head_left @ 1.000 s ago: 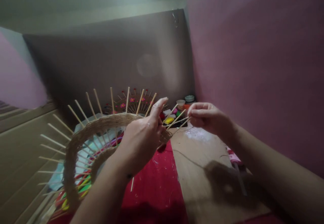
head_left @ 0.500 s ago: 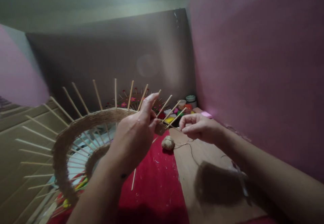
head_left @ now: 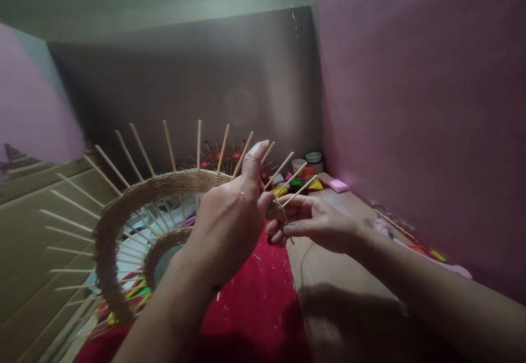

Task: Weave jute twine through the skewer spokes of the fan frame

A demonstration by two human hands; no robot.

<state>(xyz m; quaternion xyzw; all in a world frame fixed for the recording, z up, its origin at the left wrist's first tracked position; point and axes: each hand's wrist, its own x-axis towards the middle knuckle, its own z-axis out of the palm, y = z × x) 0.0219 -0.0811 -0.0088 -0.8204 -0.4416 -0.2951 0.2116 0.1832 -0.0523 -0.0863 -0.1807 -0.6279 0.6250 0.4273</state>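
A curved band of woven twine (head_left: 107, 231) runs around many thin wooden sticks (head_left: 200, 144), which fan outward. A smaller woven ring (head_left: 154, 253) sits inside it, partly behind my left forearm. My left hand (head_left: 234, 209) is closed around the band near its right end, thumb pointing up along the sticks. My right hand (head_left: 318, 223) is at that end, its fingers curled around the lowest stick and a strand of twine (head_left: 292, 240). Exactly how its fingertips grip the strand is partly hidden.
Red cloth (head_left: 246, 303) and a tan board (head_left: 341, 281) lie below my hands. Behind are colourful packets (head_left: 315, 184), a lidded jar (head_left: 314, 160) and a piece with pink flowers (head_left: 222, 157). A pink wall (head_left: 411, 105) rises at the right; cardboard (head_left: 24, 231) stands at left.
My right hand has moved left and slightly down to the band's end, its fingers now behind the last stick. The twine ball is now hidden. The view has shifted slightly.
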